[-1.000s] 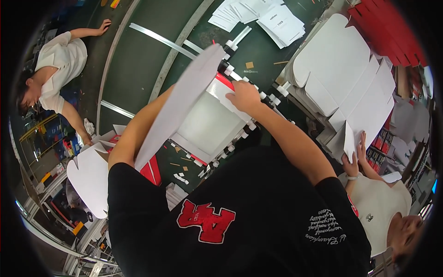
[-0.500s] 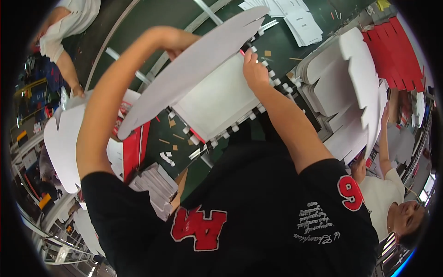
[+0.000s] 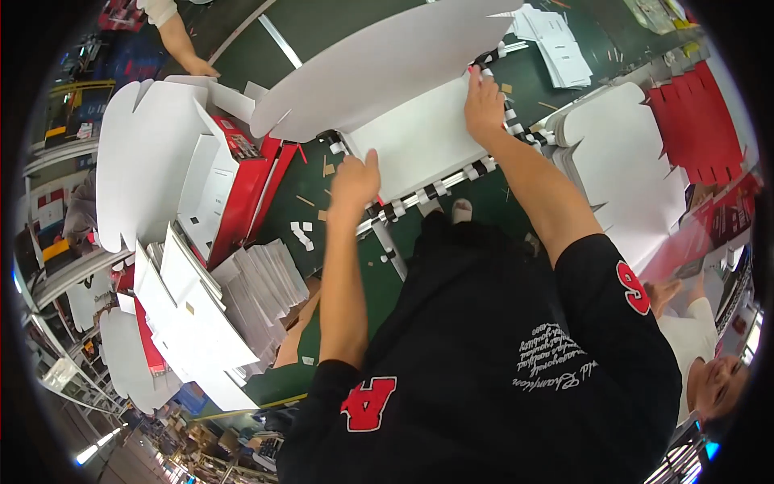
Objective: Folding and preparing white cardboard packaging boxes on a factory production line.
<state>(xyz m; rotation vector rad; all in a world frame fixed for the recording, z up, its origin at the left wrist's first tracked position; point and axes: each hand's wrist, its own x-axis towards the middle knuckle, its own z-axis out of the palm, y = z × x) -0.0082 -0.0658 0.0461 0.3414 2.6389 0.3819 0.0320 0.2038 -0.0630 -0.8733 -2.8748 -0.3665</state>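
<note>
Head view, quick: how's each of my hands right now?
Left hand: at the left end of the white box; grip unclear.
Right hand: at its right end; grip unclear.

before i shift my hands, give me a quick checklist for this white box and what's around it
1. Right hand at the white box's right end: ok.
2. Left hand at the box's left end: ok for position; firmness of grip, cannot tell.
3. Large white flap raised, not folded over the box: ok.
4. Box fully seated within the frame with black-and-white fittings: cannot tell.
5. Green surface free of loose bits: not ok, white scraps lie there.
6. Co-worker's hand away from the box: ok.
</note>
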